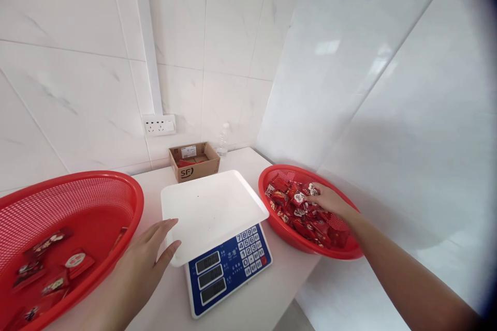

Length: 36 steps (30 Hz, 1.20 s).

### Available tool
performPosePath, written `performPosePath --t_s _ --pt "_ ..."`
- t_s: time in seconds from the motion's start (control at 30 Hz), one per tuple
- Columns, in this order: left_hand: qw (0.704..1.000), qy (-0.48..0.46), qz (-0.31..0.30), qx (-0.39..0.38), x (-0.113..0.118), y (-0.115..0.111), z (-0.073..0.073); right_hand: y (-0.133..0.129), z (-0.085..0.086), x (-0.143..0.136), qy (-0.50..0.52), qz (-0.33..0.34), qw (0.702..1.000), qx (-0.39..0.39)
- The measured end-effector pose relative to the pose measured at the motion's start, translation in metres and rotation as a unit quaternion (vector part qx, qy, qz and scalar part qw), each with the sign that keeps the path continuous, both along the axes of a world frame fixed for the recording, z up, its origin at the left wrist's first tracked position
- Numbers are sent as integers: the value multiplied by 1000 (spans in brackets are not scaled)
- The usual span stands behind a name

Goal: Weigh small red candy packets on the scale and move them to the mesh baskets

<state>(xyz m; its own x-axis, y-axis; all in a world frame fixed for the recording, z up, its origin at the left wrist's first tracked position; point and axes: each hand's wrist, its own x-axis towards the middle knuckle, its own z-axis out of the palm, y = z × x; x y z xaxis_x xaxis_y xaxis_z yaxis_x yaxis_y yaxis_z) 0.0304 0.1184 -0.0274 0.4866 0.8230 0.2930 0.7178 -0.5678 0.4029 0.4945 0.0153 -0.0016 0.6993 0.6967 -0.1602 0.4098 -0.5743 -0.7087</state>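
Counter, one, white, set against tiled wall; clock positions taken from the scale. Cardboard box, one, open-topped, some red matter inside, just behind the pan at eleven o'clock; clear bottle, one, at twelve, beside the box; socket plate, one, on the wall at eleven. Scale, one, blue-fronted, three display windows, one keypad; its white pan bears no goods. Perforated red baskets, two: the larger at nine o'clock, its near rim partly covered by the left forearm; the smaller at three. Red-wrapped packets: about six visible in the larger basket; a heap in the smaller, too overlapped to count. Hands, two: left hand empty, fingers loosely spread at the pan's eight-o'clock edge, contact unclear; right hand among the heaped packets, fingers partly curled, grip indeterminable.
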Motion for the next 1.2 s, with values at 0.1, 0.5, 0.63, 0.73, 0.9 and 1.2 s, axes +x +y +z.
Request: performPosePath --t_s 0.1,0.5,0.63,0.73,0.9,1.2 --pt "1000 -2 1 -8 0 0 -1 1 3 -3 3 -4 1000 14" --pt "1000 -21 -4 -20 1 -6 -2 41 29 -78 106 125 966 201" --pt "999 -20 -12 -44 -1 -11 5 70 27 -125 210 196 935 209" --pt "998 -20 -11 -62 -2 -15 12 90 16 -159 260 237 917 189" --pt "997 -26 -23 -74 -3 -17 16 108 -4 -199 214 327 910 136" --pt "995 -22 -17 -98 -5 -16 17 107 -8 -177 -39 307 946 95"
